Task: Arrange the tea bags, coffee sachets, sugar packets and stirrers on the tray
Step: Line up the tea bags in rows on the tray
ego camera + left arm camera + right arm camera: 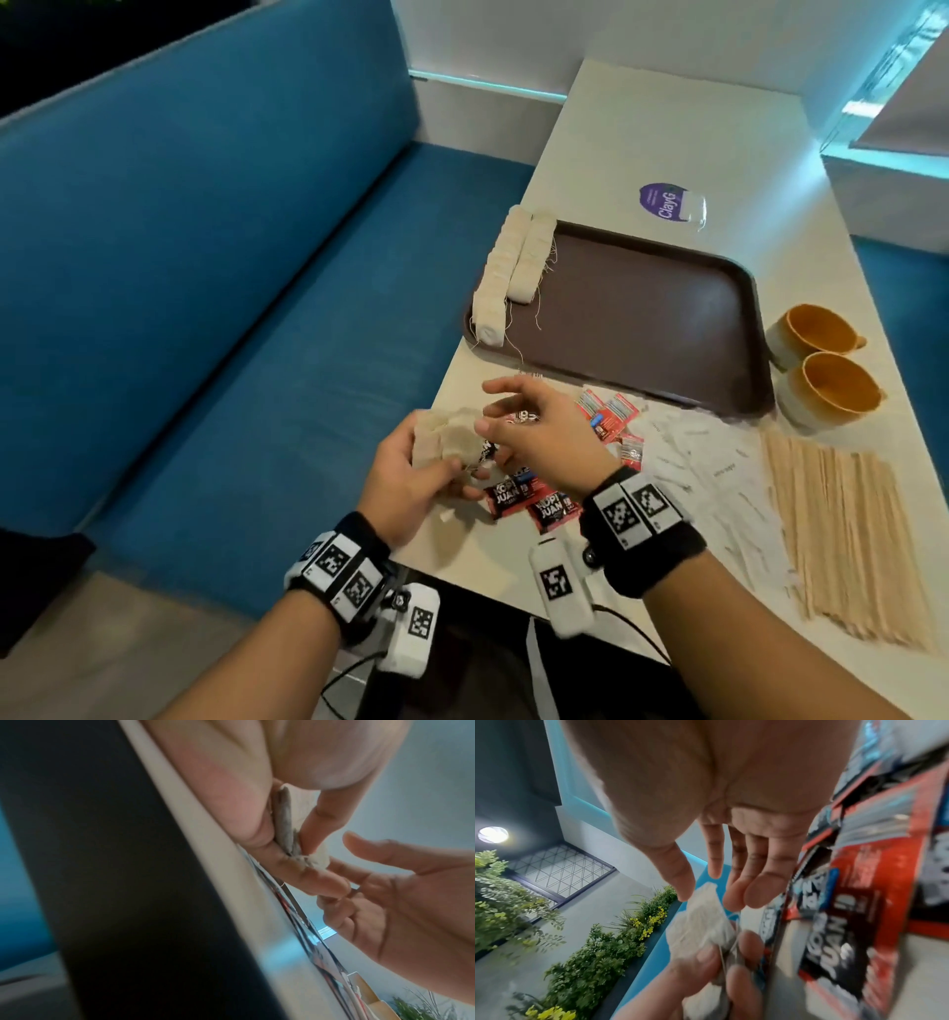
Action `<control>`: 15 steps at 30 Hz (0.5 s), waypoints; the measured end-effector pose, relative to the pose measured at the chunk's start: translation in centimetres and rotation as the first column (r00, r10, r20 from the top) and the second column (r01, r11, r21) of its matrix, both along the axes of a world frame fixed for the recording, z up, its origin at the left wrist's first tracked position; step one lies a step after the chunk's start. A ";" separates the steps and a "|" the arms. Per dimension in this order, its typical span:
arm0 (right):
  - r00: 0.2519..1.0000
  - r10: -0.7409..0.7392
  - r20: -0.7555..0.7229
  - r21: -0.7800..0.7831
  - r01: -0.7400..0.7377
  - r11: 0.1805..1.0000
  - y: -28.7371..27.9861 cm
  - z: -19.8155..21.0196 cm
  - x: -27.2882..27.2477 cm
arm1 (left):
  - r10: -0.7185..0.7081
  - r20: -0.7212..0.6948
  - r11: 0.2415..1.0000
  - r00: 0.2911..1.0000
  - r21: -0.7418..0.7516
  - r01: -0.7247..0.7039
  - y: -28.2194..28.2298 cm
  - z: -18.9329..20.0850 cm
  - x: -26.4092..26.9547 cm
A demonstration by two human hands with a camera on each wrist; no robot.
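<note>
My left hand [411, 473] grips a small stack of pale tea bags [444, 439] near the table's front left edge; the left wrist view shows the tea bags [285, 821] pinched between thumb and fingers. My right hand [534, 437] hovers just right of the stack with straight, spread fingers [734, 882], holding nothing. The brown tray [657, 318] lies beyond, with two rows of tea bags [513, 267] along its left edge. Red and black coffee sachets [539, 506] lie under my hands. White sugar packets [719, 478] and wooden stirrers [842, 534] lie to the right.
Two orange-lined cups [821, 370] stand right of the tray. A purple-labelled clear item [672, 203] sits behind it. A blue bench seat [231, 308] runs along the table's left side. The white table [667, 128] extends far beyond the tray.
</note>
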State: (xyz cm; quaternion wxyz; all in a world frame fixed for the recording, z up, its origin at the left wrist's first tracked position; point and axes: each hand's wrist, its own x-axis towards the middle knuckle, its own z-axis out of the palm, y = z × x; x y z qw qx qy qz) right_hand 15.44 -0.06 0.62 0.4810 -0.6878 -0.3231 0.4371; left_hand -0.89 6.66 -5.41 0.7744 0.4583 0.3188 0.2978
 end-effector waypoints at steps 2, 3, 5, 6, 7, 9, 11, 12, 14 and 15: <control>0.999 -0.022 -0.030 0.009 0.023 1.000 -0.4 -0.5 -0.7 | 0.005 -0.022 1.000 1.000 0.016 -0.005 0.1 -0.3 -0.1; 0.999 -0.033 -0.037 0.014 0.033 0.999 -0.6 -0.7 -0.9 | 0.008 -0.033 1.000 0.999 0.024 -0.007 0.1 -0.3 -0.1; 0.998 -0.060 -0.021 0.022 0.061 0.998 -0.9 -1.0 -1.2 | 0.001 -0.055 0.999 0.998 0.041 0.001 0.1 -0.2 -0.1; 0.997 -0.078 -0.016 0.028 0.079 0.997 -1.1 -1.2 -1.2 | -0.003 -0.070 0.999 0.998 0.049 0.006 0.0 0.0 -0.1; 0.995 -0.100 -0.024 0.035 0.100 0.994 -1.2 -1.4 -1.2 | -0.003 -0.086 0.998 0.996 0.054 0.008 0.0 0.1 -0.1; 0.989 -0.135 -0.054 0.046 0.137 0.989 -1.5 -1.5 -1.2 | 0.000 -0.103 0.998 0.995 0.060 0.006 0.0 0.2 -0.1; 0.984 -0.157 -0.079 0.043 0.161 0.986 -1.8 -1.5 -1.0 | 0.000 -0.101 0.998 0.995 0.064 0.007 0.0 0.3 -0.1; 0.982 -0.166 -0.090 0.040 0.170 0.985 -1.9 -1.5 -0.8 | -0.001 -0.102 0.998 0.995 0.065 0.007 -0.1 0.2 -0.1; 0.978 -0.187 -0.091 0.033 0.190 0.981 -2.1 -1.5 -0.3 | 0.010 -0.100 0.998 0.995 0.060 -0.004 -0.1 0.2 -0.1; 0.977 -0.195 -0.087 0.030 0.199 0.980 -2.1 -1.3 0.0 | 0.015 -0.093 0.999 0.996 0.051 -0.010 -0.1 0.2 0.0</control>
